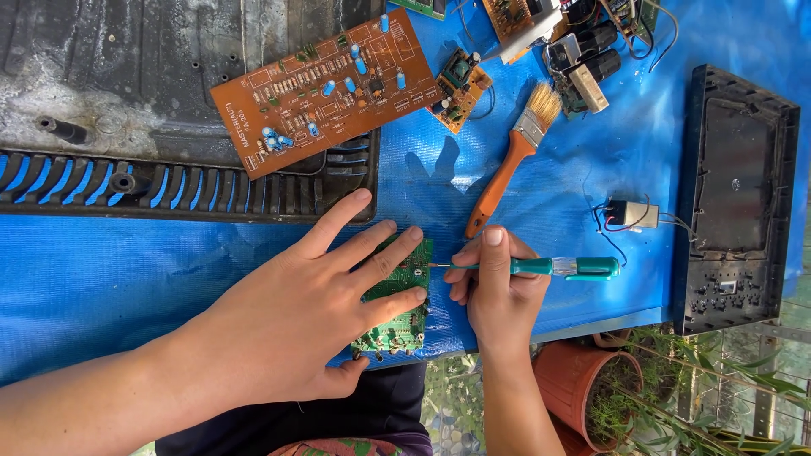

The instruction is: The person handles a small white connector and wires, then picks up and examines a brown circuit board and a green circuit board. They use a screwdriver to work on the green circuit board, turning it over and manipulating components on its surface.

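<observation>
Left hand [317, 317] flat, palm down, fingers spread, right hand [494, 283] curled in a pinch, forearms reaching up from below

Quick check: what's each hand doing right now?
Left hand: open, fingers spread flat on the green circuit board.
Right hand: closed around the green-handled screwdriver.

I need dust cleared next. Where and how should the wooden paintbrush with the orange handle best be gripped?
Probably by the middle of the orange handle of the paintbrush, coming from above. It lies flat on the blue tarp, bristles pointing away toward the small circuit parts. The handle's near end sits just by the right hand, which holds a green screwdriver.
</observation>
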